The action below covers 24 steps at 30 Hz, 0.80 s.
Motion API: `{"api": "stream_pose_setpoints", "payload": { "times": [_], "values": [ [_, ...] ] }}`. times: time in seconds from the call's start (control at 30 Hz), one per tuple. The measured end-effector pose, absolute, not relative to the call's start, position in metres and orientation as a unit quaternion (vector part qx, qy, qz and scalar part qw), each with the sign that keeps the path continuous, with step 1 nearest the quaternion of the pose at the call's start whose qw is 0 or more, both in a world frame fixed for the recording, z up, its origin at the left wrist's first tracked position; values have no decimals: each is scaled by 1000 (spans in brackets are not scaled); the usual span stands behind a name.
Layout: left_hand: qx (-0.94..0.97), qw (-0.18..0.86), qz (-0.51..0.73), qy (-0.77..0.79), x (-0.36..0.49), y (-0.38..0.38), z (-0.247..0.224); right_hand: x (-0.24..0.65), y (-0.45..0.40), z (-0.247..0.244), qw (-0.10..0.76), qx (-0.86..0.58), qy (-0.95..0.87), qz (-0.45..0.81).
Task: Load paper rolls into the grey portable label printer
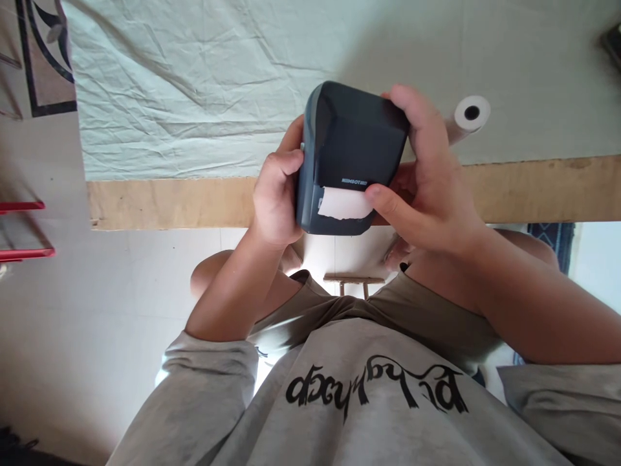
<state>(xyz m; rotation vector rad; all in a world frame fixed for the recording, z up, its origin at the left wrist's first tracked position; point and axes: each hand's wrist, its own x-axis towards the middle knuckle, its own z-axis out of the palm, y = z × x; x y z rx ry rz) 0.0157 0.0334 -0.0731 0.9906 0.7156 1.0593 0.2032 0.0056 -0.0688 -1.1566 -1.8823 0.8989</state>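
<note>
A dark label printer [361, 139] is held up over the table's front edge, tilted slightly. White paper [344, 203] with a torn edge sticks out of its slot, below the small brand lettering. My left hand [279, 191] grips the printer's left side, thumb against the side wall. Around the right side is my right hand [431, 175], its thumb touching the right end of the paper and a finger at the upper right corner. Just beyond my right hand, a white paper roll [472, 113] with a black core lies on the cloth.
A pale green wrinkled cloth [184, 84] covers the table, leaving a bare wooden front edge [174, 204]. Red-ended metal bars [26, 252] stand at the far left. A dark object [612, 45] is cut off at the upper right. My legs are beneath the table edge.
</note>
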Motion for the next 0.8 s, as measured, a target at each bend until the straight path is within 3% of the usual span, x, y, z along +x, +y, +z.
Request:
{"api": "stream_pose_setpoints", "payload": {
  "times": [0.3,0.47,0.6,0.8],
  "values": [
    [446,684,465,341,12,29,-72,203,6,-70,374,-439,-745,335],
    [455,694,492,263,10,36,-85,204,6,-71,367,-440,-746,341],
    [438,694,475,317,11,37,-86,203,4,-67,368,-441,-744,341],
    [474,678,456,327,12,39,-89,206,0,-49,354,-468,-764,270]
  ]
}}
